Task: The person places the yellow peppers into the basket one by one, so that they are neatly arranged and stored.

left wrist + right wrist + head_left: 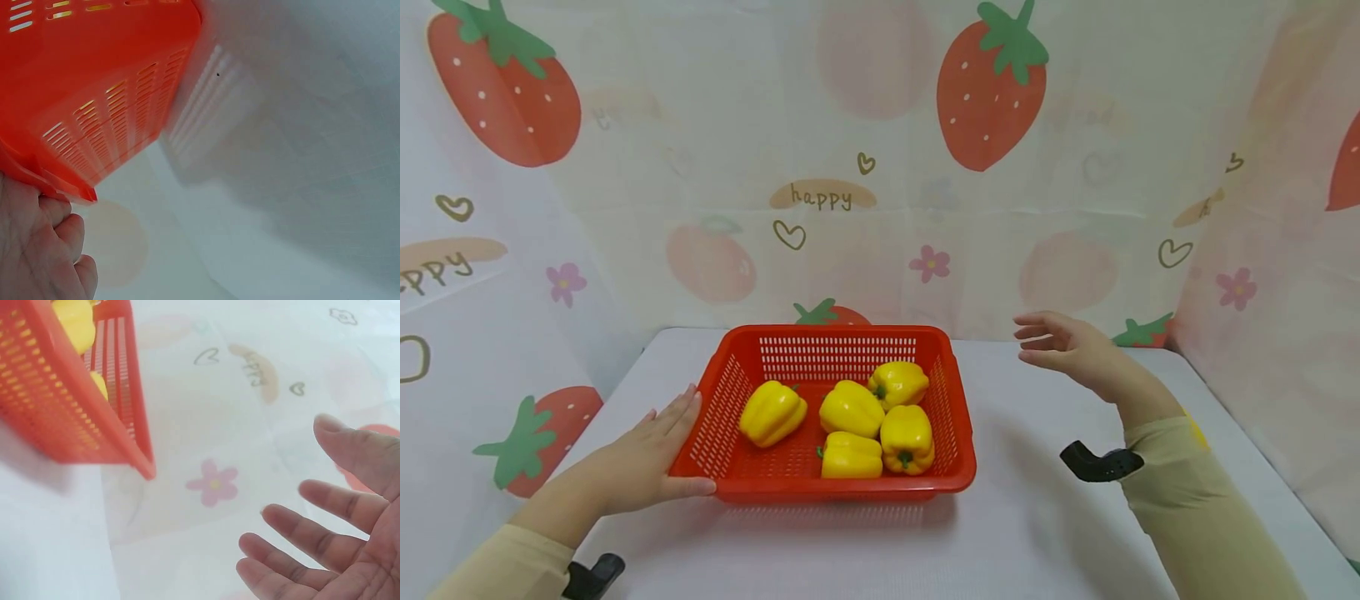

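A red plastic basket with slotted walls stands on the table and holds several yellow bell peppers. One pepper lies apart at the left of the basket; the others cluster on its right side. My left hand rests against the basket's left rim, fingers stretched along it and thumb by the front corner. From below, the left wrist view shows that hand right at the rim. Off to the right of the basket, my right hand is raised above the table, holding nothing. Its fingers are spread and relaxed in the right wrist view.
The white table extends around the basket. Behind and beside it hangs a pale cloth printed with strawberries, hearts and flowers. A black curved strap piece sticks out at each sleeved wrist.
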Demonstrator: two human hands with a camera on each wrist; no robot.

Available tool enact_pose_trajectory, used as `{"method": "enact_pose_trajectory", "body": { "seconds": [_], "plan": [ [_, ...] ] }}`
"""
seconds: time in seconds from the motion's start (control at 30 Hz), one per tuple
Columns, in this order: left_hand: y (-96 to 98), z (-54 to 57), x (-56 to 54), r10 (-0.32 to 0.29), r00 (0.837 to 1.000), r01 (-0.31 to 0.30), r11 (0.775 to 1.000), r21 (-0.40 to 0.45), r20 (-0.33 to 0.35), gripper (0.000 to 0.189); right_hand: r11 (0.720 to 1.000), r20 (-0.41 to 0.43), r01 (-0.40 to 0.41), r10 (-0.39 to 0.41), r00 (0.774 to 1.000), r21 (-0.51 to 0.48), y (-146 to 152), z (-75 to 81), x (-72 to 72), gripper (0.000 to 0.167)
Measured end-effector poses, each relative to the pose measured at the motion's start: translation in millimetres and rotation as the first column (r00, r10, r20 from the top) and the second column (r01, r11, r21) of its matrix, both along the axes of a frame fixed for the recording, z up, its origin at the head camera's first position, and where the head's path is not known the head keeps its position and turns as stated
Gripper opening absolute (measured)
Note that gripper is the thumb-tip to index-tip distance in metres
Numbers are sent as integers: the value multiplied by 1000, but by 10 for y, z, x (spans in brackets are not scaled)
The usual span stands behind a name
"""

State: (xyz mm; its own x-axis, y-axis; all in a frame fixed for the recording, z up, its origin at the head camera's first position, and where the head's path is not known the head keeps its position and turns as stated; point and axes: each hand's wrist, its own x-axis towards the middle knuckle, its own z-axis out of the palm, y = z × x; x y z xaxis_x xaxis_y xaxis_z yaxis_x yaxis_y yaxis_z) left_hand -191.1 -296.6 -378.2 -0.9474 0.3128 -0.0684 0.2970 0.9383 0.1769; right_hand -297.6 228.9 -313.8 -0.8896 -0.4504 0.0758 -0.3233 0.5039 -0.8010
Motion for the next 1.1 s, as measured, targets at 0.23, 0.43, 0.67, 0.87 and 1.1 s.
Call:
{"method": "enact_pose_trajectory", "body": {
  "seconds": [0.23,0.43,0.67,0.87,1.1],
  "plan": [
    [0,4,-2,1,1000,-1,1000,-1,2,118,998,-19,56,-55,998,37,285,-51,57,57],
    [5,13,8,-6,1000,6,1000,-6,-3,118,991,-39,108,-106,994,73,523,-91,138,57],
    [-1,12,0,0,1000,0,1000,-4,1,118,984,-70,168,-164,984,52,818,-174,167,55],
    [-5,-2,-3,-1,1000,1,1000,-11,-5,118,962,-58,247,-241,969,120,1078,-262,225,56],
    [8,13,11,-5,1000,4,1000,-14,-6,118,946,2,298,-301,954,125,1337,-382,283,64]
  ]
}}
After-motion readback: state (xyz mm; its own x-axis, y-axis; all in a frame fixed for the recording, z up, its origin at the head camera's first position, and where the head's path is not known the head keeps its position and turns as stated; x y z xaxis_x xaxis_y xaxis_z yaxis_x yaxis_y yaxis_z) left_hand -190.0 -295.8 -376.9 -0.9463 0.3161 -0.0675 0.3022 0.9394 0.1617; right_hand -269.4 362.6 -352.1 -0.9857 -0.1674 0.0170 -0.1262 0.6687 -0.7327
